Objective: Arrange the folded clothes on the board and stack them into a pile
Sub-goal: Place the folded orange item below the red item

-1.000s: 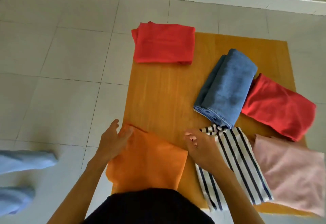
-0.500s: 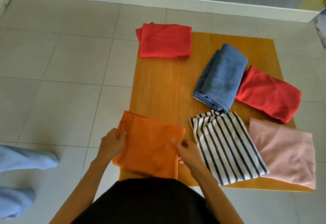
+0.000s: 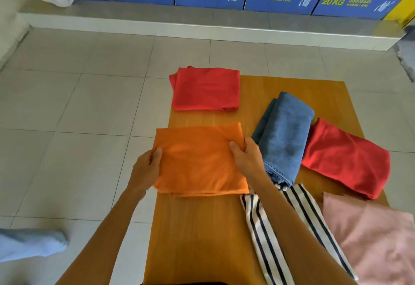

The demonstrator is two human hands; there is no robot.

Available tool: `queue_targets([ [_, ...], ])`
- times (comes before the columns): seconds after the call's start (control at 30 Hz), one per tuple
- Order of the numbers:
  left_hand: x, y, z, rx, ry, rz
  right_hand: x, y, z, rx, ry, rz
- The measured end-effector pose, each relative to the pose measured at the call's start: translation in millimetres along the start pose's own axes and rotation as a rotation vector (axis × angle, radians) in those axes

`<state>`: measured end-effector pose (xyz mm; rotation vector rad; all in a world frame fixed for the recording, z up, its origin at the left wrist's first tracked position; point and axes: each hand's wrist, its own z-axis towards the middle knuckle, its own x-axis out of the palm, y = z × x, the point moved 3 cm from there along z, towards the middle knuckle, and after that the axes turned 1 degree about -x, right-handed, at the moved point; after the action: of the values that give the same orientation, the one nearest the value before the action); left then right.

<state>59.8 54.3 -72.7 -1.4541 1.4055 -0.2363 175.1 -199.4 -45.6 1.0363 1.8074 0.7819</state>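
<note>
Two hands grip folded orange cloth (image 3: 199,161): left hand (image 3: 146,170), right hand (image 3: 247,156) pinch its side edges, above board (image 3: 202,228), near red cloth (image 3: 205,88).

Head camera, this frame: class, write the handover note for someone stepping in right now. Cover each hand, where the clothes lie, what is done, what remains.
Left hand and right hand each grip a side edge of the folded orange cloth, held over the wooden board.
One red cloth lies at the board's far left corner; folded jeans, a second red cloth, the striped cloth and the pink cloth lie separately along the right.
Done: all pieces folded.
Left: no pile yet. Set the orange cloth down as a layer, probably on the far red one, then stack the others.
</note>
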Motion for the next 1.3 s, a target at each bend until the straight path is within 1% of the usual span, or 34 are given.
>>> queue_targets([
  [0.13,17,-35,57,0.025,-0.049,0.143,-4,14,59,0.036,-0.046,-0.053],
  [0.27,32,-35,98,-0.053,-0.029,0.296,5,14,101,0.139,-0.061,-0.038],
  [0.33,32,-34,111,-0.086,-0.024,0.338,9,10,113,0.153,-0.078,-0.035],
  [0.53,34,-32,119,-0.056,-0.074,0.412,11,7,117,0.132,-0.082,-0.068],
  [0.67,28,-35,108,-0.078,-0.147,0.366,7,11,96,0.071,-0.127,-0.052],
  [0.73,22,-36,99,-0.047,-0.191,0.381,1,15,74,0.018,-0.169,-0.025],
  [0.8,19,-37,83,-0.013,-0.181,0.401,-7,16,45,-0.025,-0.214,0.012],
  [0.9,19,-44,47,-0.025,-0.12,0.393,-18,7,-4,-0.092,-0.269,0.072],
  [1.03,29,-57,-7,0.105,-0.119,0.277,-30,-25,-63,-0.121,-0.335,0.07],
  [1.1,46,-62,-29,0.192,-0.017,0.242,-39,-46,-88,-0.1,-0.382,0.045],
  [1.23,116,-74,-70,0.293,0.375,0.244,-68,-88,-134,0.037,-0.536,0.049],
  [1.3,158,-79,-87,0.329,0.519,0.283,-84,-108,-156,0.127,-0.629,0.052],
])
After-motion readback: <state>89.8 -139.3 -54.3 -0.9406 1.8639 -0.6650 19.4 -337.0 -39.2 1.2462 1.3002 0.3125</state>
